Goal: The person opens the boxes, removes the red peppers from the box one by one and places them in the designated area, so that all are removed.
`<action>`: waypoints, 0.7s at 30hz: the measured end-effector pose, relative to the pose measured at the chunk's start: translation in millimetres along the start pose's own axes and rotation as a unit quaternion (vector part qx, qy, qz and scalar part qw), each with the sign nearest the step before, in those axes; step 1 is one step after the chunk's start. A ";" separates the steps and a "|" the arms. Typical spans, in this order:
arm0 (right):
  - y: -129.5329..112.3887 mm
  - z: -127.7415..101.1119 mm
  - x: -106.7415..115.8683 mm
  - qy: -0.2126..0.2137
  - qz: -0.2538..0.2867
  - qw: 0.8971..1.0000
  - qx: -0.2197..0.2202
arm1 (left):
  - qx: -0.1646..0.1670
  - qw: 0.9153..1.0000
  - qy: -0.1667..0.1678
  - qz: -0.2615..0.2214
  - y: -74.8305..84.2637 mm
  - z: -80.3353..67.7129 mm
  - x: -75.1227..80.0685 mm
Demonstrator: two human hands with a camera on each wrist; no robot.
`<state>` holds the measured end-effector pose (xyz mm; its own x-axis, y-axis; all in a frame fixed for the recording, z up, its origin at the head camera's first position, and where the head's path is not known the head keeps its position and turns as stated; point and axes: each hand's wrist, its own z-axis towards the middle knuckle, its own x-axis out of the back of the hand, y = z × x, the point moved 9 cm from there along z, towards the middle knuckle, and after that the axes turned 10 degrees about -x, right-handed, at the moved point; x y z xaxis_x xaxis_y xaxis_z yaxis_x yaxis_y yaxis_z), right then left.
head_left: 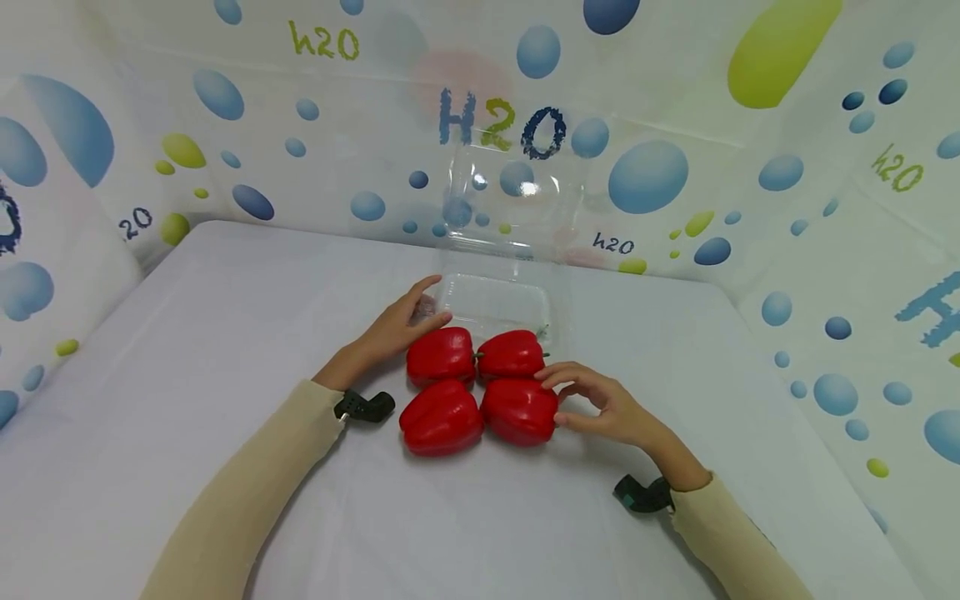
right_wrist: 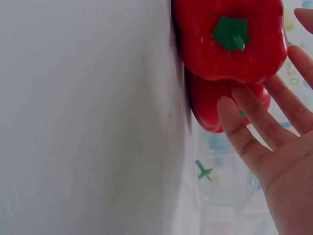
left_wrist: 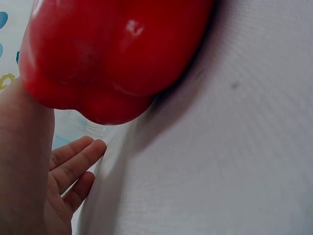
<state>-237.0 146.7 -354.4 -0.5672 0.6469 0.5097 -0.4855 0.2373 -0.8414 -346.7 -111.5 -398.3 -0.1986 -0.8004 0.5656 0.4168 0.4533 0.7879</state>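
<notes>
Several glossy red bell peppers lie in two rows on the white table: back left [head_left: 440, 357], back right [head_left: 511, 354], front left [head_left: 441, 419] and front right [head_left: 520, 412]. Behind them is a clear plastic clamshell box [head_left: 491, 304], its lid raised. My left hand [head_left: 393, 329] is at the box's left side with fingers spread, its thumb just above the back left pepper. Beside the front right pepper is my right hand [head_left: 607, 408], fingers extended, at or near its surface. In the right wrist view a pepper [right_wrist: 200, 29] shows its green stem, close to the fingers.
A loose green stem piece [right_wrist: 204, 170] lies near the box. Behind the table hangs a white curtain [head_left: 300, 192] with blue and green spots. Dark wrist cameras sit on my left wrist [head_left: 365, 407] and right wrist [head_left: 643, 494].
</notes>
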 end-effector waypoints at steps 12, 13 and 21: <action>-4.0 -1.2 16.4 0.016 0.006 1.000 0.010 | 0.004 1.000 0.002 -0.011 -2.7 -1.1 -2.6; -4.5 -0.6 18.3 0.016 0.002 1.000 0.011 | 0.005 1.000 0.003 -0.012 -3.4 -1.3 -2.3; -9.0 8.2 31.2 0.021 -0.005 1.000 0.007 | -0.002 0.999 0.002 -0.032 -3.2 -2.9 3.9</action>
